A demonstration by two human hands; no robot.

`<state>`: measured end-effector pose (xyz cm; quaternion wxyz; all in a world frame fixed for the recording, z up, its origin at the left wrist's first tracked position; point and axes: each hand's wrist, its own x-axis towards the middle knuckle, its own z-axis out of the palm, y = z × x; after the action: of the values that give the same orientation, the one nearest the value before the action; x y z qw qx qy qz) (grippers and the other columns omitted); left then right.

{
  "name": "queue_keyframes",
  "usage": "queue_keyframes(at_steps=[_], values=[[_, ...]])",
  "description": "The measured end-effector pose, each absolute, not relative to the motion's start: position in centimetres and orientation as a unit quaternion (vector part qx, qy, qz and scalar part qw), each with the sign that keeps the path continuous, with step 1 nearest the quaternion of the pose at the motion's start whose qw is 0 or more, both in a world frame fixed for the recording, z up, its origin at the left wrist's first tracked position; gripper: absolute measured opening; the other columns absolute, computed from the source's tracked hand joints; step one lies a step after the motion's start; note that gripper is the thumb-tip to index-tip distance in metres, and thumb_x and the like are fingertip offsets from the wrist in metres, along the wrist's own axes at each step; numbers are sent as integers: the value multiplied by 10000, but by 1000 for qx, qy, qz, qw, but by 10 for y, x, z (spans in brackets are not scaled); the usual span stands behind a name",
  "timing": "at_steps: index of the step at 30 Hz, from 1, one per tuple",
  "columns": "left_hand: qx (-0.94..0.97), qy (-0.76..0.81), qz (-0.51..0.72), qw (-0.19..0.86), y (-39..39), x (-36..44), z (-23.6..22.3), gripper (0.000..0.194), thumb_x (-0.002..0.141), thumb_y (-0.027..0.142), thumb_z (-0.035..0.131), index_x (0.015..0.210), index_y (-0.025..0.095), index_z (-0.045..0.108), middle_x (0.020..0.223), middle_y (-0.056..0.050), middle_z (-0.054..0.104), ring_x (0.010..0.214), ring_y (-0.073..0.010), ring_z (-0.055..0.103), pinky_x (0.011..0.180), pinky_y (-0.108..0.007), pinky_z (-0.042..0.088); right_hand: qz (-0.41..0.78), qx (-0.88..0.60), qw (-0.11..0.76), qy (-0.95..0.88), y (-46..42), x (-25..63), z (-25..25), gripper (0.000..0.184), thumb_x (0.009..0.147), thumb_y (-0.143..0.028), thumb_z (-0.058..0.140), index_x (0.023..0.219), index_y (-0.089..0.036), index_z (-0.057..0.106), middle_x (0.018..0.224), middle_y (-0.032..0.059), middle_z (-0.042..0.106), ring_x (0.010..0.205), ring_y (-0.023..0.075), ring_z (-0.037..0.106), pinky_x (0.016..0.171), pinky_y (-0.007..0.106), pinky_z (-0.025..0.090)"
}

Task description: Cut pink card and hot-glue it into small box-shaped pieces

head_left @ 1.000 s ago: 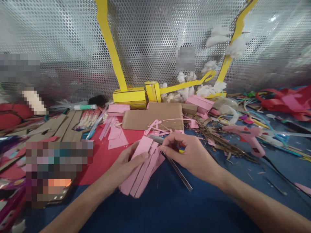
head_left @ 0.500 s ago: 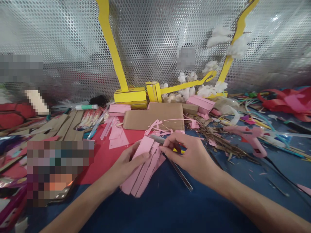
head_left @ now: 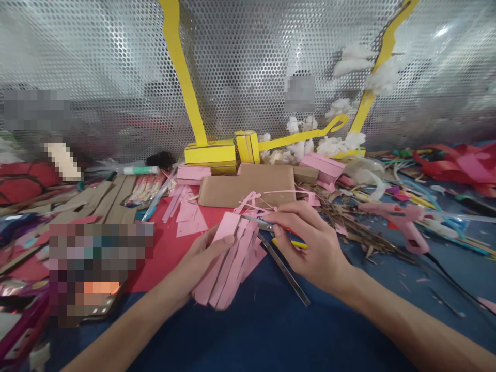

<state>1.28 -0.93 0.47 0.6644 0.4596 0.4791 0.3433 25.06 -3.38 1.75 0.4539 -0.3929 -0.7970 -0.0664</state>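
My left hand grips a bundle of pink paper strips, thumb on top, fanned out toward me over the blue table. My right hand is closed round a yellow and red handled cutting tool, whose metal tip touches the far end of the strips. A metal ruler lies slantwise under my right hand. A red paper sheet lies beneath the strips on the left.
Brown cardboard, pink offcuts and yellow card boxes sit behind the strips. A pink glue gun lies at right among paper scraps. Cardboard pieces lie at left. A perforated metal screen closes the back.
My right hand has shifted slightly right and away, so the tool's tip and yellow handle show more. The pink strips have spread a little in my left hand.
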Motion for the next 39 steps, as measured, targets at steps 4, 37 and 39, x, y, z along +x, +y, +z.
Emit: queue_keyframes(at_steps=[4,37,39], values=[[460,478,345,664,-9,14,7,537,837,485,778,1279,204,663,1241,-129,754,1117,-285,721,833,-290,603,-96,-379,426,-816,-33,250,16,363,905,-50,544,1191,-234,672,1100,103,667,991,245,637,840,421,546],[323,507,379,703,-5,15,11,450,853,514,736,1130,160,702,889,-87,793,676,-189,722,533,-246,557,32,-525,294,-798,-8,292,32,152,988,-196,535,901,-206,659,907,42,724,811,194,659,732,323,481],[311,494,388,713,-3,16,12,442,877,516,707,1151,169,704,928,-87,798,715,-193,738,543,-245,564,88,-498,230,-831,-9,296,32,161,976,-218,560,868,-210,679,863,26,728,765,180,653,688,301,462]])
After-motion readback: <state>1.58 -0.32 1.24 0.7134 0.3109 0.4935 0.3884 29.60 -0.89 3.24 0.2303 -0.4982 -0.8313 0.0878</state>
